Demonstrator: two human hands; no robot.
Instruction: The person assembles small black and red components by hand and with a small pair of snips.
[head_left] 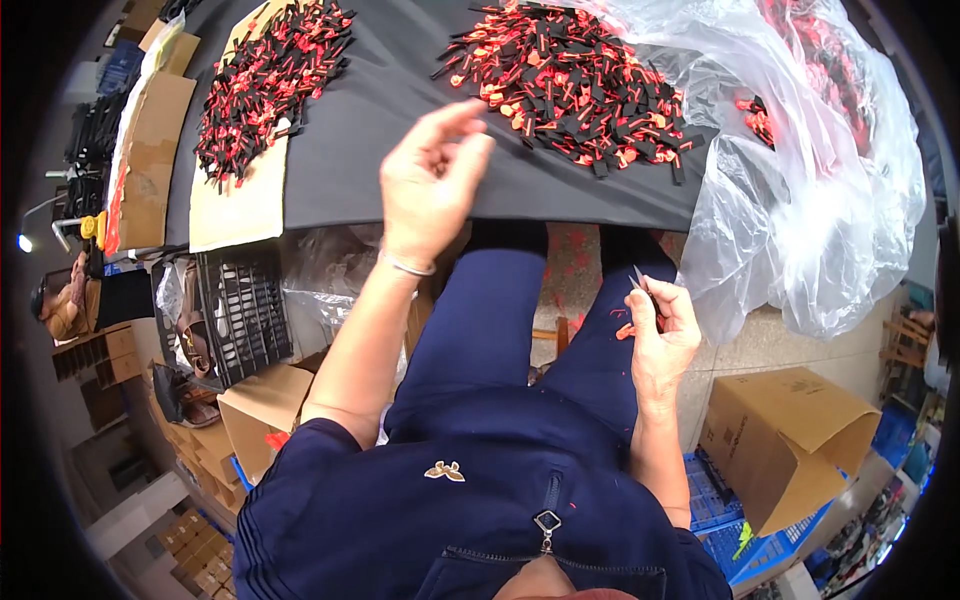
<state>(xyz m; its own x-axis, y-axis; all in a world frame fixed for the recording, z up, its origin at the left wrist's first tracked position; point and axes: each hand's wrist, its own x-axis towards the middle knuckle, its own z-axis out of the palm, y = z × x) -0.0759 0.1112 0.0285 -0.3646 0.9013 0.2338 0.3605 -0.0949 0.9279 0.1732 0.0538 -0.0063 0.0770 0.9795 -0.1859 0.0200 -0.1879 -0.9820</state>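
An open brown cardboard box (785, 440) stands at lower right. A large clear plastic bag (810, 190) lies upper right. Smaller brown cartons (255, 415) stand at lower left.

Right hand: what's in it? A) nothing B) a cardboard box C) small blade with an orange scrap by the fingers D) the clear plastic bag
C: the right hand pinches a small blade over the lap, an orange scrap by its fingers, while the left hand reaches out empty toward the pile of black and red pieces.
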